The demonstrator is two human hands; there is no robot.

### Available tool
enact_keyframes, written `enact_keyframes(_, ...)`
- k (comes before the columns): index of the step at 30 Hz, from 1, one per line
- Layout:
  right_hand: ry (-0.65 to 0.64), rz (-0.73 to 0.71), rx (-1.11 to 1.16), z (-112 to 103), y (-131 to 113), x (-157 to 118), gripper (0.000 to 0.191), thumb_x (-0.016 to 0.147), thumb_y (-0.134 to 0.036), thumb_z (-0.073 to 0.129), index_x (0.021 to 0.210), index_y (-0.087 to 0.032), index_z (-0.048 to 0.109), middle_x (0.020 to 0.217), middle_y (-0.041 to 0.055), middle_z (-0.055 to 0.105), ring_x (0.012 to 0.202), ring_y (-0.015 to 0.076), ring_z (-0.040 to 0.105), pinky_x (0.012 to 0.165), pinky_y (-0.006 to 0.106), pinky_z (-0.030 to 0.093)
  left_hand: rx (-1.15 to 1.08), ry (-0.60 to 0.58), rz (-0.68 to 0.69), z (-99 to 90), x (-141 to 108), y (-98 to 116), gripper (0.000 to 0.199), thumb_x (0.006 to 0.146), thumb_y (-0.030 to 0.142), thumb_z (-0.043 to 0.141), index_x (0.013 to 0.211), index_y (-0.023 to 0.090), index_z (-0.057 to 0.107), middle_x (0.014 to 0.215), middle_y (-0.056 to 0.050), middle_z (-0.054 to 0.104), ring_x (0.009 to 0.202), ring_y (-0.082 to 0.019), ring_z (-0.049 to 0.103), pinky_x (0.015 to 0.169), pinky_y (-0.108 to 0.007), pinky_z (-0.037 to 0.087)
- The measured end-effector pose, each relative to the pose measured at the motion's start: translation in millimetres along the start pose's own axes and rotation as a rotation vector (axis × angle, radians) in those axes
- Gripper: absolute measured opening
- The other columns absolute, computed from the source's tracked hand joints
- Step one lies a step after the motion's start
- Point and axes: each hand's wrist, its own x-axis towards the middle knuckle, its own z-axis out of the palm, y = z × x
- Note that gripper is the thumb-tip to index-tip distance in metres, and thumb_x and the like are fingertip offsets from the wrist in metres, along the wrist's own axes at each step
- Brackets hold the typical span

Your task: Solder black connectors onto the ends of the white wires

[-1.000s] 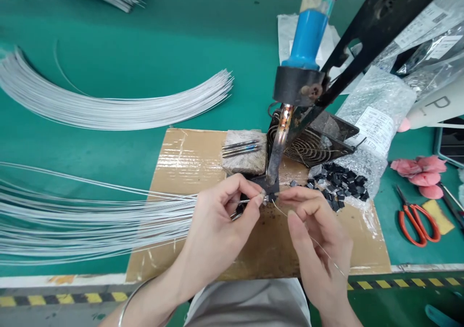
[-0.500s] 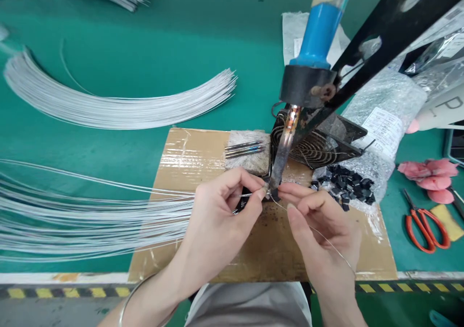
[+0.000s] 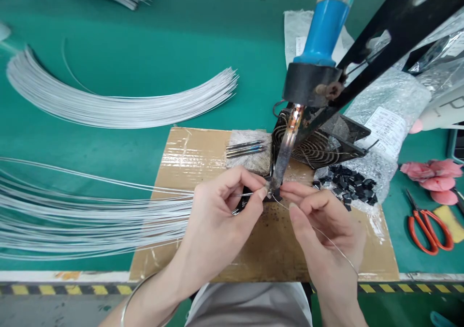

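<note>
My left hand is closed, thumb and forefinger pinching the end of a thin white wire right at the tip of a soldering iron. The iron, with a blue handle, hangs tip down in a black metal stand. From the right, my right hand guides a thin strand of solder wire between thumb and fingers, its end near the iron's tip. Fingertips of both hands almost meet there and hide the exact joint. Many loose white wires stretch leftward from beneath my left hand.
Brown cardboard lies under the work. On it are a pad with several metal tips and a pile of small black pieces. A black fan stands behind the iron. Red-handled scissors lie right; a bundled wire hank lies back left.
The view has shifted very slightly, so the iron and bench items appear a little further right. Both hands keep nearly the same pose at the iron's tip.
</note>
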Motion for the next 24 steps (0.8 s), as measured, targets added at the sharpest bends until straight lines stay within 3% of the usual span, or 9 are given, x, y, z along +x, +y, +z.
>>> enact_keyframes(10, -0.012, -0.007, -0.001, -0.9, 1.1, -2.0, 0.021, 0.094, -0.011, 0.072, 0.08, -0.024, 0.066, 0.113, 0.0021, 0.086, 0.11, 0.0179, 0.082, 0.098, 0.029, 0.066, 0.013, -0.007, 0.005, 0.4, 0.1, 1.6, 0.014, 0.084, 0.012, 0.07, 0.073, 0.02, 0.07, 0.081, -0.001, 0.081, 0.075, -0.014, 0.075, 0.068, -0.02, 0.056)
enact_keyframes(24, -0.001, -0.022, -0.013, -0.1, -0.1, -0.8, 0.021, 0.095, -0.012, 0.071, 0.079, -0.024, 0.066, 0.11, 0.0047, 0.086, 0.108, 0.0229, 0.082, 0.094, 0.036, 0.069, 0.094, -0.003, 0.046, 0.8, -2.2, -2.6, 0.015, 0.087, 0.015, 0.067, 0.074, 0.022, 0.069, 0.076, 0.001, 0.077, 0.069, -0.014, 0.068, 0.056, -0.025, 0.045)
